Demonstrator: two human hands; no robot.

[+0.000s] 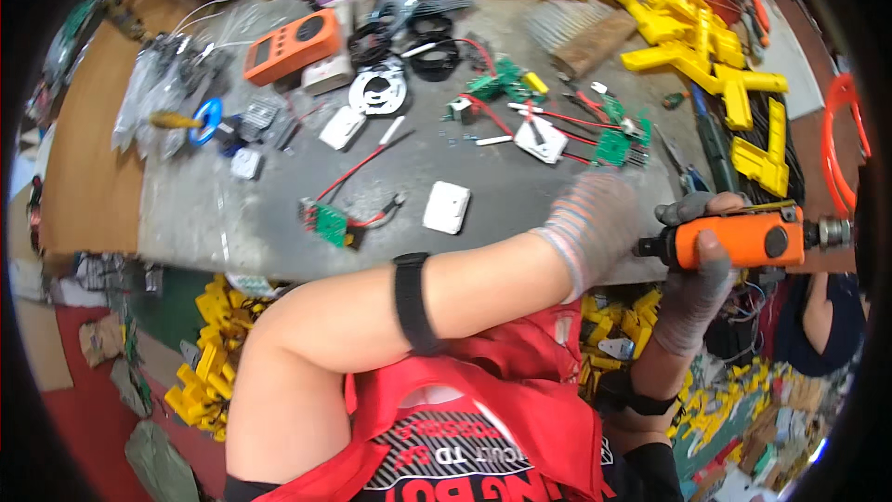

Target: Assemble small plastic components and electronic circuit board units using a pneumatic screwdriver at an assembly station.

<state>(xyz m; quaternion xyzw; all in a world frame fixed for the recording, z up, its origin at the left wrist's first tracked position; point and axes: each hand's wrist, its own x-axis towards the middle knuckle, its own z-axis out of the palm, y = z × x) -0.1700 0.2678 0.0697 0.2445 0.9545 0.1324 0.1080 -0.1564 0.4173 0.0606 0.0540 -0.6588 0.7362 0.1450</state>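
My right hand (699,270), in a grey glove with bare fingertips, is wrapped round an orange handheld tool (734,240). This tool has a round black knob on its side, a metal collar at its right end and a black tip pointing left. Just left of that tip is my left hand (596,223), in a striped grey glove; motion smears its fingers, and whether they hold anything is not visible. Green circuit boards (613,145) with red wires lie beyond my left hand. A white square cover (447,207) rests on the grey table (520,209) to its left.
Yellow plastic housings (683,28) pile up at the back right, near a red hose (836,139). An orange meter (293,46) and clear plastic bags (153,98) sit at the back left. Another circuit board (330,223) lies near the front edge. A person's arm (819,316) shows at far right.
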